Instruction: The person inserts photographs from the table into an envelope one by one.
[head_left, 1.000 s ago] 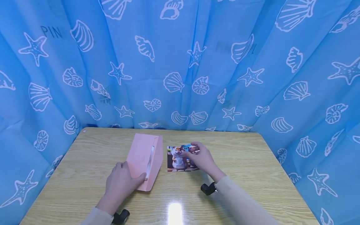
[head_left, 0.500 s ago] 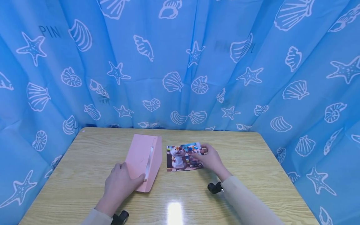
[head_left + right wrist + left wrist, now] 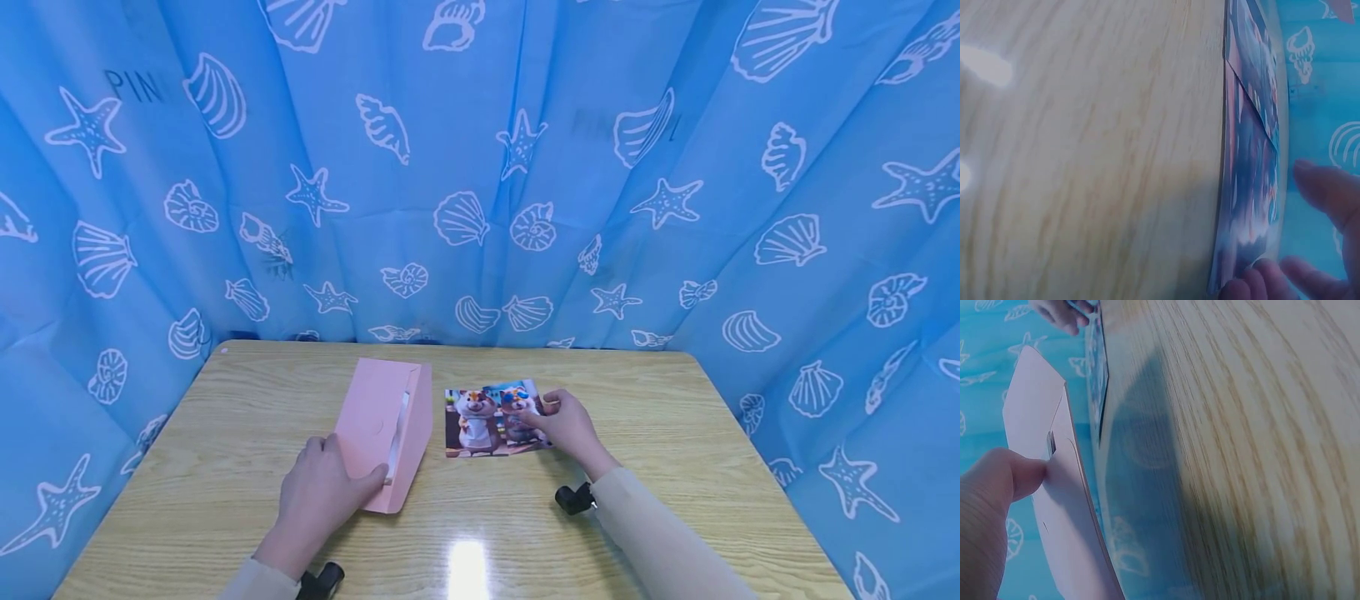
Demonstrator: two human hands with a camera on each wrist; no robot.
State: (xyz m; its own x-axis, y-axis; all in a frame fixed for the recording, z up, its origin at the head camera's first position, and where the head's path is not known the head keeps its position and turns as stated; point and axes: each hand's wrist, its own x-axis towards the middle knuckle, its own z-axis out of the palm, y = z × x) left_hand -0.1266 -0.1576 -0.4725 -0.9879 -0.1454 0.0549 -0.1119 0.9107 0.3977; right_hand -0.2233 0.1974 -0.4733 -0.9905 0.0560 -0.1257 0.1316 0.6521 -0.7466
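My left hand (image 3: 318, 487) grips the near end of a pink envelope (image 3: 371, 408), its thumb bent over the face at a slit with a pale edge. In the left wrist view the envelope (image 3: 1035, 406) is tilted up beside the wooden table. To its right lie two overlapping photo cards: a left card (image 3: 474, 425) with a hamster in a white apron and a right card (image 3: 517, 402) with a second animal. My right hand (image 3: 570, 429) is at the right card's outer end. In the right wrist view its thumb (image 3: 1325, 187) stands apart from the card, fingertips at the edge.
Both things are on a wood-grain table (image 3: 637, 392), with a bright light reflection near its front. A blue curtain (image 3: 480, 167) printed with shells and starfish hangs behind and around it. Small black cameras (image 3: 575, 498) are strapped to both wrists.
The right hand has moved right, and the right-hand photo card now shows more beyond the left one. My left hand and the envelope have stayed nearly still.
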